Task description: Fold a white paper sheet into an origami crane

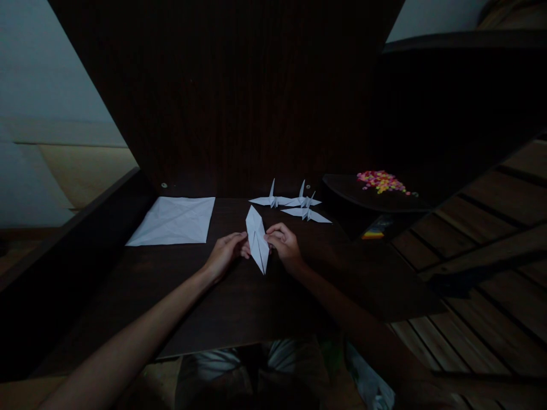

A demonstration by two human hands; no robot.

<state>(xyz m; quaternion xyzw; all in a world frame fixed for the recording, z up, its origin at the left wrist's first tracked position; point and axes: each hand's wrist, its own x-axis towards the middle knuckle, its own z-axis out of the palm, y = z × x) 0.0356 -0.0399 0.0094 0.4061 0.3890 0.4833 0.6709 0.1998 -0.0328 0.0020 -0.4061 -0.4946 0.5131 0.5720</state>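
A folded white paper diamond [257,239] stands tilted between my two hands, its long points toward the top and bottom. At its left edge my left hand [231,250] pinches the paper between thumb and fingers. My right hand [285,245] grips the right edge, thumb on the front face and index finger curled. A crease runs down the lower half of the paper. Just beyond it, finished white paper cranes [306,213] sit on the dark desk [179,302]. Left of my hands lies a creased white paper sheet [173,222], flat on the desk.
Small pink and yellow pieces [382,181] are heaped on a curved dark shelf [350,196] at the right. A colourful striped item [373,234] is under that shelf. A raised dark side panel [72,250] bounds the desk's left. Wooden slats [487,262] show at the right.
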